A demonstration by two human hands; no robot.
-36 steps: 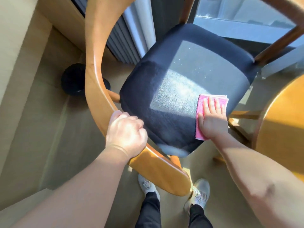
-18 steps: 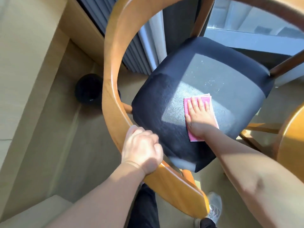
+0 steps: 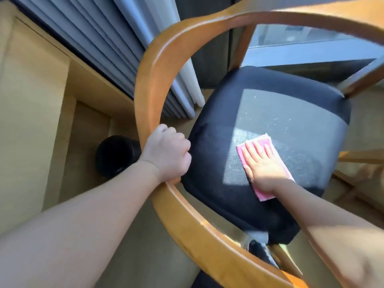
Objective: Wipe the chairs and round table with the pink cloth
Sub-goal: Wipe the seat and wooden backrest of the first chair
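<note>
Left hand [image 3: 166, 152]: near left, fist curled tight round the curved wooden rail [image 3: 148, 84] of the chair.
Right hand [image 3: 262, 163]: fingers straight and together, palm pressing flat on the pink cloth [image 3: 266, 139].
Pink cloth: folded rectangle under the right hand, edges showing past fingertips and wrist, right of the left hand.
Chair seat [image 3: 291, 113]: dark padded fabric, sunlit patch beneath the cloth, pale flecks farther off.

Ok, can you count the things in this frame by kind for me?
hands: 2, left hand and right hand
pink cloth: 1
wooden chair: 1
black cylinder on the floor: 1
Total: 5
</note>
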